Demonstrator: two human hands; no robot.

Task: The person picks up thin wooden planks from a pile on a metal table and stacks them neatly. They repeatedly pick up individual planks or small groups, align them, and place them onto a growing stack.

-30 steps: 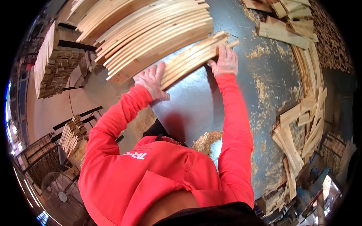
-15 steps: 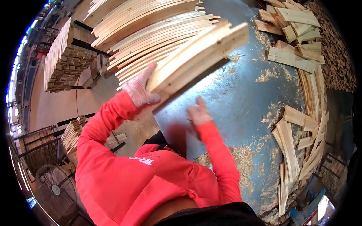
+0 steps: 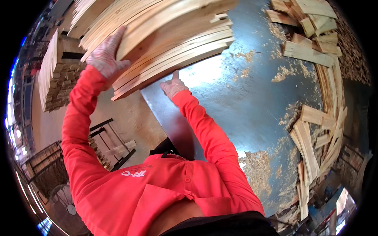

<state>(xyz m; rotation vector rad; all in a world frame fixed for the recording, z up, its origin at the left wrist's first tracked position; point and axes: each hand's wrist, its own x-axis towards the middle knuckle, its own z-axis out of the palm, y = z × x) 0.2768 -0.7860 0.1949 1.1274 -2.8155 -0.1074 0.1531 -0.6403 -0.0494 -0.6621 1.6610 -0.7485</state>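
A shiny metal table (image 3: 236,110) is spread across the right half of the frame, sprinkled with sawdust (image 3: 256,169). A stack of boards (image 3: 177,59) is piled upper left to top centre, pale and a bit uneven at the ends. Up top, a wide board (image 3: 157,35) is seen, honey-coloured and slightly blurred. Its left end is bracketed by the left hand (image 3: 106,57), fingers and thumb spread; whether it's actually gripped can't be told. The right hand (image 3: 173,86) is held mid-frame, index finger (image 3: 176,74) stretched toward the stack's near edge, nothing grasped.

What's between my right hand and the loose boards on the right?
In the head view, metal tabletop and scattered wood shavings lie between your right hand and the loose boards.
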